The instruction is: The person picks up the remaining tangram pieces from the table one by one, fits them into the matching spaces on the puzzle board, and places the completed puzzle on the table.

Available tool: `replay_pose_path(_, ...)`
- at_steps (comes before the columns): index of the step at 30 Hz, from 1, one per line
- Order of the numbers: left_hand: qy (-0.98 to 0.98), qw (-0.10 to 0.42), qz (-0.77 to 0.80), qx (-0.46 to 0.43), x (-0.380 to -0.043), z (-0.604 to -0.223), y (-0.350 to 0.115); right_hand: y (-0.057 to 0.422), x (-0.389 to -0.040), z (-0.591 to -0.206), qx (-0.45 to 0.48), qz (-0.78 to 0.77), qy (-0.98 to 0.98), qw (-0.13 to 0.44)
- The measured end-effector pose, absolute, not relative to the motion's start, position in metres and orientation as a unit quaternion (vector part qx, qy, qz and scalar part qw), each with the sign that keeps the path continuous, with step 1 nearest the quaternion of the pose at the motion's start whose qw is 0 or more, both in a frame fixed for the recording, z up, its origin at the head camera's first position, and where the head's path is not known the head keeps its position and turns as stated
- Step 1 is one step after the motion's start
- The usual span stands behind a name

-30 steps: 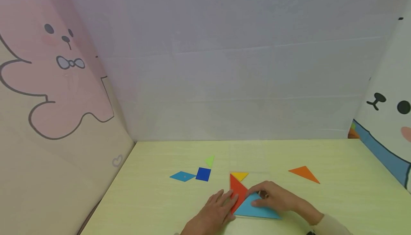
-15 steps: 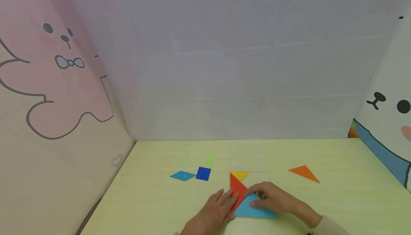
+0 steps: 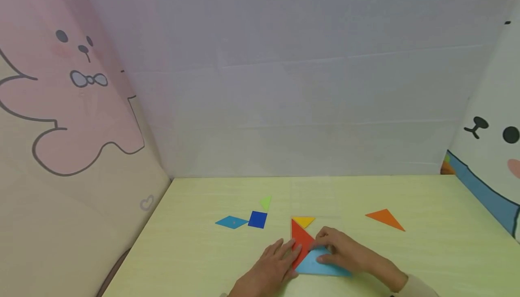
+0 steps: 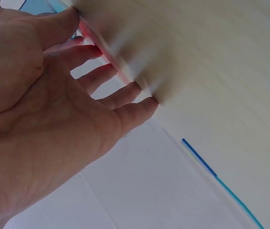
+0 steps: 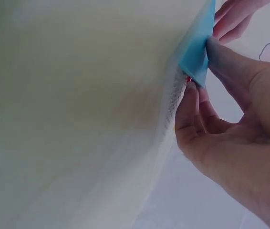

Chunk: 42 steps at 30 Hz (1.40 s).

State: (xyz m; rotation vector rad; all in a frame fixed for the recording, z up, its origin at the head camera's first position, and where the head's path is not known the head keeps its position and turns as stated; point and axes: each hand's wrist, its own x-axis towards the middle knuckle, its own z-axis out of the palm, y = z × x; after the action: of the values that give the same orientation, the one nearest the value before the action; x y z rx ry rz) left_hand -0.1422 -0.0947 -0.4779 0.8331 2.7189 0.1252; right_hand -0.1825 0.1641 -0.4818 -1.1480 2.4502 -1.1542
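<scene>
Several flat tangram pieces lie on the table. My left hand [image 3: 268, 265] rests with spread, nearly straight fingers on the left side of a large red triangle [image 3: 298, 238]. In the left wrist view, those fingertips reach the red triangle's thin edge. Beside it, my right hand [image 3: 343, 249] pinches a large light blue triangle [image 3: 321, 265] near its upper corner, thumb on its face and fingers at its far edge. The blue triangle [image 5: 199, 50] looks tilted in the right wrist view. Its left side meets the red one's lower right edge. A small yellow triangle [image 3: 304, 221] lies against the red one's upper right edge.
Left of the hands lie a blue rhombus [image 3: 231, 222], a dark blue square [image 3: 257, 220] and a small light green triangle [image 3: 266, 202]. An orange triangle [image 3: 386, 219] lies off to the right. A pale wall covering [image 3: 304, 152] rises behind the table's back edge.
The light blue triangle has slid slightly left along the red one. My right fingers have bent a little and shifted at its upper corner. The left hand stays in place.
</scene>
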Motion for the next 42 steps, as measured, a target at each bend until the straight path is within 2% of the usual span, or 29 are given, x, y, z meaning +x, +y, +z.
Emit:
replay_pose_path(12, 0.947, 0.147, 0.048, 0.281, -0.141, -0.478, -0.093, 0.168, -0.178, -0.479, -0.344, -0.393, 0.843, 0.129)
replay_pose_path(32, 0.947, 0.147, 0.041, 0.284, -0.143, -0.477, -0.094, 0.169, -0.171, -0.481, -0.352, -0.362, 0.858, 0.099)
replay_pose_path(42, 0.945, 0.142, 0.042, 0.291, -0.143, -0.477, -0.095, 0.169, -0.163, -0.481, -0.357, -0.313, 0.878, 0.065)
